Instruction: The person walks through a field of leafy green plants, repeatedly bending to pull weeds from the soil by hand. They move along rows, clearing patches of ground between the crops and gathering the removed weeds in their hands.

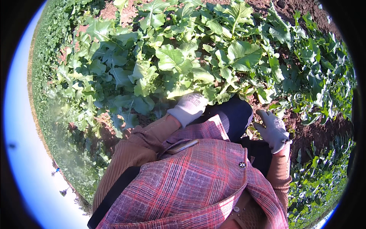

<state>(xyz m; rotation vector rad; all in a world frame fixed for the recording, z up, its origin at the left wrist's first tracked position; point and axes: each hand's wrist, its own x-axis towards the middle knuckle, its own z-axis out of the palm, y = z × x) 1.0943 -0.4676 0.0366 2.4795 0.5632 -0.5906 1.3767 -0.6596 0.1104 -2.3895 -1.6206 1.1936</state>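
Observation:
My left hand (189, 108), in a pale work glove, reaches in at the near edge of a dense row of leafy green plants (169, 57). Broad lobed leaves hang over its fingertips, so what it may hold is hidden. My right hand (273, 130), in a matching glove, is beside my dark-clad knee (234, 114). Its fingers are spread and nothing shows in them; it is low over the reddish soil, close to some small pale leaves.
Brown soil (310, 129) shows between the crop rows. More low green plants (324, 175) grow at the lower right, and the field (49, 76) stretches away at the left. My plaid garment (183, 179) fills the lower middle.

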